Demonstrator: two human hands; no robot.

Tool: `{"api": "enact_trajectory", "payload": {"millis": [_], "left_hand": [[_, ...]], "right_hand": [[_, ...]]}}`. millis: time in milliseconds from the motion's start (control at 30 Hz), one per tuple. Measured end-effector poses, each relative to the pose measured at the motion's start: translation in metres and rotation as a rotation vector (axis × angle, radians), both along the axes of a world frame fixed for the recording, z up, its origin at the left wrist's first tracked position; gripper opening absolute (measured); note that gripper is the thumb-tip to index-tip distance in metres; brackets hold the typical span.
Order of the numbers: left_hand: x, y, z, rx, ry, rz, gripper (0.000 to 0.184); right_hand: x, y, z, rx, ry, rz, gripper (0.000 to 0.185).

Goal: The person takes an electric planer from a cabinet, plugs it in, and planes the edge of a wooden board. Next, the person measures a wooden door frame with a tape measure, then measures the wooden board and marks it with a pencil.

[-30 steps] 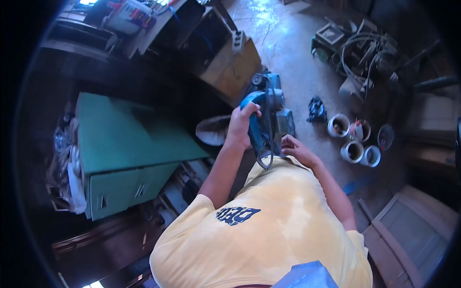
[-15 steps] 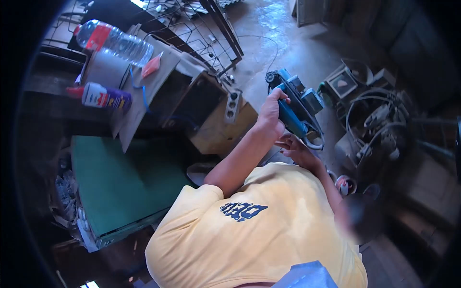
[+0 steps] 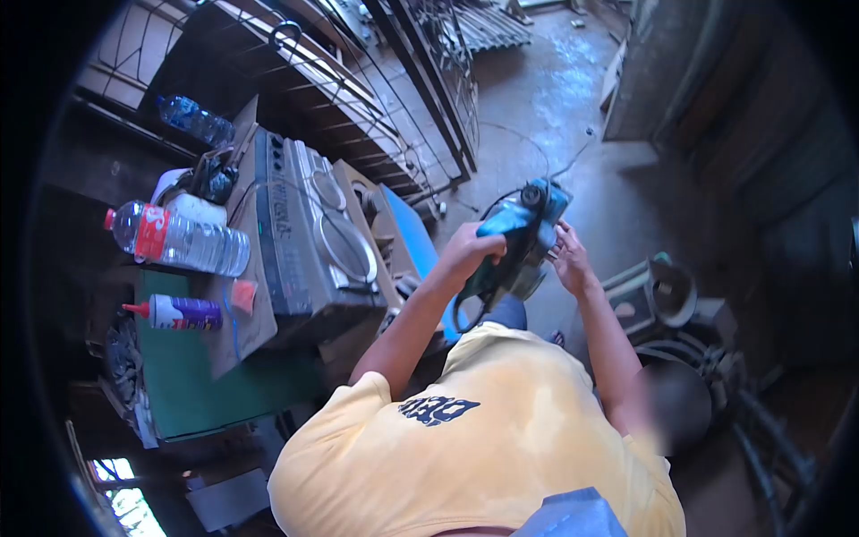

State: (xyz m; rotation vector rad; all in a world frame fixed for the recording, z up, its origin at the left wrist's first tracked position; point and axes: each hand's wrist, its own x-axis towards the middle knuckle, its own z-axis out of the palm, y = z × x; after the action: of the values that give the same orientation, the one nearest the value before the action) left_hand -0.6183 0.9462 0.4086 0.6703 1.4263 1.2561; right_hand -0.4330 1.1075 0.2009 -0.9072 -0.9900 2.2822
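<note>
Left hand (image 3: 474, 255) clenched on the teal power tool's (image 3: 517, 224) handle, mid-frame; right hand (image 3: 570, 261) ungripped, fingers half-curled beside it, contact unclear. View swung, stove burners (image 3: 344, 249) now showing left of centre. Tool's airborne: reads as carrying, not working.

The location is a workshop, identified by the blue power tool (image 3: 512, 220), corrugated sheets (image 3: 492, 27), red-nozzled bottle (image 3: 185, 312), looped hoses or cables (image 3: 693, 351) and worn floor (image 3: 573, 89).
</note>
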Motion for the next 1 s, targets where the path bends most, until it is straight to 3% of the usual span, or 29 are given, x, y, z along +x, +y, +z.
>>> {"api": "enact_trajectory", "payload": {"millis": [67, 100, 167, 200, 300, 333, 367, 433, 500, 567, 633, 700, 767, 867, 967, 1000], "left_hand": [[-0.024, 0.025, 0.01, 0.002, 0.263, -0.049, 0.026], [-0.036, 0.035, 0.015, 0.015, 0.266, -0.034, 0.026], [-0.063, 0.055, 0.02, -0.037, 0.405, -0.082, 0.03], [-0.078, 0.066, 0.019, -0.024, 0.41, -0.083, 0.03], [-0.12, 0.116, 0.027, -0.266, 0.526, -0.065, 0.031], [-0.138, 0.138, 0.016, -0.239, 0.61, -0.116, 0.031], [-0.155, 0.156, 0.002, -0.224, 0.684, -0.162, 0.031], [-0.182, 0.19, -0.006, -0.225, 0.753, -0.172, 0.032], [-0.21, 0.23, -0.001, -0.236, 0.823, -0.185, 0.032], [-0.239, 0.264, 0.005, -0.156, 0.828, -0.205, 0.047], [-0.261, 0.293, 0.008, -0.082, 0.797, -0.176, 0.042], [-0.281, 0.33, 0.021, -0.114, 0.519, -0.109, 0.036], [-0.304, 0.368, 0.016, -0.052, 0.48, -0.117, 0.03], [-0.339, 0.43, 0.005, -0.003, 0.385, -0.074, 0.028], [-0.373, 0.505, -0.015, 0.076, 0.343, -0.063, 0.026], [-0.384, 0.532, -0.022, 0.09, 0.306, -0.049, 0.024]], "right_hand": [[-0.035, 0.069, -0.004, -0.209, 0.388, 0.052, 0.062], [-0.052, 0.095, 0.017, -0.197, 0.389, 0.068, 0.062], [-0.083, 0.133, 0.092, -0.28, 0.563, -0.172, 0.07], [-0.096, 0.161, 0.103, -0.238, 0.668, -0.085, 0.08], [-0.131, 0.236, 0.151, -0.089, 0.785, -0.016, 0.084], [-0.147, 0.261, 0.169, -0.023, 0.839, 0.025, 0.087], [-0.16, 0.28, 0.185, -0.008, 0.84, 0.033, 0.087], [-0.187, 0.308, 0.2, 0.494, 0.392, 0.159, 0.081], [-0.225, 0.349, 0.156, 0.624, 0.278, 0.295, 0.076], [-0.251, 0.365, 0.099, 0.764, 0.17, 0.502, 0.077], [-0.253, 0.376, 0.071, 0.556, 0.021, 0.486, 0.085], [-0.259, 0.383, 0.044, 0.228, 0.121, 0.285, 0.083], [-0.257, 0.406, 0.011, 0.055, 0.136, 0.424, 0.063], [-0.276, 0.439, 0.014, 0.215, -0.031, 0.461, 0.035], [-0.31, 0.508, 0.018, 0.175, -0.025, 0.023, 0.03], [-0.321, 0.544, 0.017, 0.19, -0.017, 0.016, 0.03]]}}
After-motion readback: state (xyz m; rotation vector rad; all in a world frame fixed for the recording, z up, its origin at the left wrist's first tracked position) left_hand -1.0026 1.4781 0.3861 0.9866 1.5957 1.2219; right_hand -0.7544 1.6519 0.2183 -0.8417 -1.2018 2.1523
